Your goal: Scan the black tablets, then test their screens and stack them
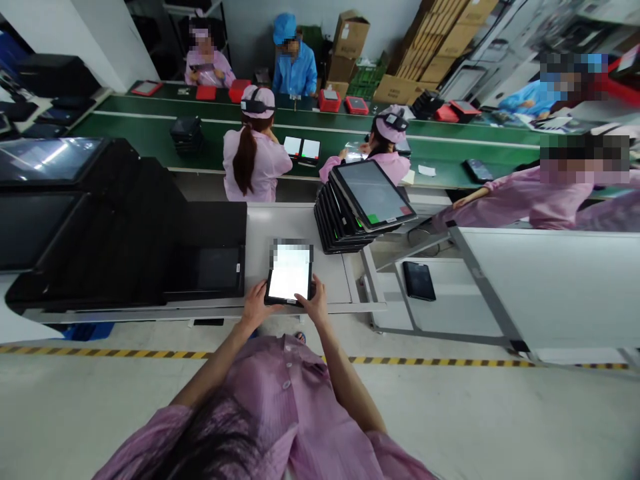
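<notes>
A tablet [290, 273] with a black frame and a bright white screen is held over the near edge of the white table [280, 217]. My left hand [259, 303] grips its lower left corner, thumb along the bottom edge. At the lower right corner my right hand [315, 301] holds it, with the thumb on the front near the screen's bottom. Fingers behind the tablet are hidden. To the right of it stands a tall, leaning stack of tablets [340, 223], the top one showing a grey screen with green and red corners. Black tablets [207, 270] lie in piles at the left.
A green conveyor bench [210, 143] runs across behind, with several co-workers in pink or blue around it. At the right is a white cart [455, 293] with one dark tablet [419, 280] on it. Cardboard boxes [350, 37] stand at the back.
</notes>
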Demonstrator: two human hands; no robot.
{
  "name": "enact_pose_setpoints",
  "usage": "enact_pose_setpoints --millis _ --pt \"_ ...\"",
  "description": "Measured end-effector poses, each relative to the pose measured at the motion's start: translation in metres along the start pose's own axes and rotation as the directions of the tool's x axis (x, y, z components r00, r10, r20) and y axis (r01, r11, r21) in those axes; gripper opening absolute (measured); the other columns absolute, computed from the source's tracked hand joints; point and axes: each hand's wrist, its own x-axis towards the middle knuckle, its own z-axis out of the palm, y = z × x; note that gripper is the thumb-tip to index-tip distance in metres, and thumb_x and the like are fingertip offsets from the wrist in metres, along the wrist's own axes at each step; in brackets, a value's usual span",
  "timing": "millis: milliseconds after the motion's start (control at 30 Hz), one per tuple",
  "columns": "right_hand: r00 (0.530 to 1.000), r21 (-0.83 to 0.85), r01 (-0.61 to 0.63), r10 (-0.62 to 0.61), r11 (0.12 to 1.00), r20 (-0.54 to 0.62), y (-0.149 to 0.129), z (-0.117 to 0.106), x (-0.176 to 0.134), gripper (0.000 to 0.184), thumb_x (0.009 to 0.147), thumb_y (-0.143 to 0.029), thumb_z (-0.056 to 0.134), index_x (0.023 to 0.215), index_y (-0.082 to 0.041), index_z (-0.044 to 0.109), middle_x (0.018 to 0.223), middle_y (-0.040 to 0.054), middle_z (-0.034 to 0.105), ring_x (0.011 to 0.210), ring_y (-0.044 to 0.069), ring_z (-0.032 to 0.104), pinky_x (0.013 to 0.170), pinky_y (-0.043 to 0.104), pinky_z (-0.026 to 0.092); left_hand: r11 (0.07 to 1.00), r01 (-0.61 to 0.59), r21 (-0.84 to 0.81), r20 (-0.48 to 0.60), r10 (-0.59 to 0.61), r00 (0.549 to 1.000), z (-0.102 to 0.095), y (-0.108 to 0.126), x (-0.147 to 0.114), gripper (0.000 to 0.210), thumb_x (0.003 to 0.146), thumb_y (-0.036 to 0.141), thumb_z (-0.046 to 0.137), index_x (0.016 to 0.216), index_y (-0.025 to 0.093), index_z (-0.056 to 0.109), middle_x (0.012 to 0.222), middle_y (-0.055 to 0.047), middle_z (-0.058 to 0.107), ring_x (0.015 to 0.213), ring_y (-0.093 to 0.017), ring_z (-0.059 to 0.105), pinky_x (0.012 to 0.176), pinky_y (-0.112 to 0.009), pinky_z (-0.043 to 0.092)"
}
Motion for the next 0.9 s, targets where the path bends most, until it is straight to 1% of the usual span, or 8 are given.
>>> enact_pose_setpoints --millis 167,400,500,600,633,733,833,900 --pt "0.996 -0.008 0.001 -0.002 1.000 -0.086 -0.003 0.010 0.001 0.092 0.081 -0.057 0.086 0.158 -0.019 0.054 0.140 0.0188 0.061 0.130 0.038 0.064 0.117 0.058 0.053 1.000 -0.025 0.018 -0.003 0.025 1.000 0.002 -0.004 -0.003 0.076 0.092 0.062 0.082 0.151 0.017 0.066 0.160 -0.020 0.064 0.150 -0.039 0.059 0.132 -0.052 0.044" --pt "0.992 -0.038 0.021 -0.026 0.999 -0.124 0.002 0.013 -0.001 0.094 0.083 -0.063 0.084 0.159 -0.018 0.052 0.142 0.0211 0.062 0.130 0.039 0.064 0.114 0.059 0.055 0.995 -0.087 0.041 -0.052 0.089 0.995 0.009 -0.012 -0.003 0.075 0.097 0.067 0.073 0.149 0.014 0.068 0.158 -0.021 0.066 0.145 -0.039 0.063 0.126 -0.052 0.050" --pt "0.990 0.013 0.021 -0.019 1.000 -0.140 0.004 0.013 0.004 0.096 0.081 -0.064 0.086 0.158 -0.017 0.052 0.139 0.0208 0.065 0.126 0.037 0.067 0.111 0.058 0.058 0.993 -0.111 0.044 -0.086 0.114 0.990 0.013 -0.015 -0.002 0.076 0.095 0.069 0.074 0.148 0.015 0.068 0.156 -0.021 0.068 0.142 -0.040 0.065 0.124 -0.054 0.051" --pt "0.989 0.130 -0.023 0.042 0.991 -0.145 -0.005 0.010 0.007 0.081 0.090 -0.063 0.077 0.154 -0.018 0.054 0.140 0.0209 0.067 0.122 0.033 0.071 0.101 0.052 0.063 0.993 -0.115 0.036 -0.107 0.118 0.987 0.015 -0.016 -0.001 0.079 0.094 0.069 0.075 0.149 0.014 0.068 0.155 -0.022 0.068 0.142 -0.040 0.065 0.125 -0.055 0.050" --pt "0.987 0.136 -0.012 0.034 0.991 -0.160 -0.011 0.009 0.007 0.074 0.094 -0.061 0.073 0.152 -0.018 0.055 0.143 0.0211 0.067 0.124 0.033 0.071 0.102 0.052 0.063 0.993 -0.115 0.031 -0.109 0.118 0.987 0.016 -0.016 -0.001 0.079 0.094 0.069 0.075 0.149 0.013 0.067 0.155 -0.022 0.068 0.142 -0.040 0.065 0.126 -0.055 0.050" --pt "0.975 0.019 0.143 -0.138 0.990 -0.175 -0.037 0.010 0.000 0.056 0.103 -0.053 0.064 0.149 -0.021 0.060 0.148 0.0182 0.068 0.135 0.032 0.066 0.113 0.054 0.058 0.993 -0.115 0.011 -0.110 0.115 0.987 0.016 -0.015 -0.001 0.079 0.093 0.069 0.076 0.150 0.014 0.067 0.155 -0.020 0.069 0.143 -0.039 0.064 0.127 -0.053 0.049" --pt "0.931 -0.116 0.352 -0.360 0.929 -0.055 -0.063 0.019 -0.008 0.045 0.110 -0.042 0.057 0.151 -0.023 0.060 0.138 0.0136 0.077 0.137 0.031 0.067 0.118 0.055 0.054 0.993 -0.117 -0.009 -0.105 0.115 0.988 0.016 -0.015 -0.001 0.080 0.091 0.066 0.080 0.150 0.015 0.066 0.156 -0.020 0.068 0.145 -0.038 0.063 0.128 -0.051 0.048" --pt "0.876 -0.190 0.479 -0.481 0.857 0.043 -0.076 0.027 -0.011 0.041 0.112 -0.035 0.054 0.151 -0.024 0.061 0.134 0.0114 0.080 0.142 0.030 0.065 0.122 0.057 0.051 0.993 -0.117 -0.022 -0.095 0.114 0.989 0.016 -0.016 0.000 0.081 0.089 0.063 0.083 0.151 0.014 0.066 0.158 -0.020 0.067 0.146 -0.038 0.062 0.129 -0.051 0.047"
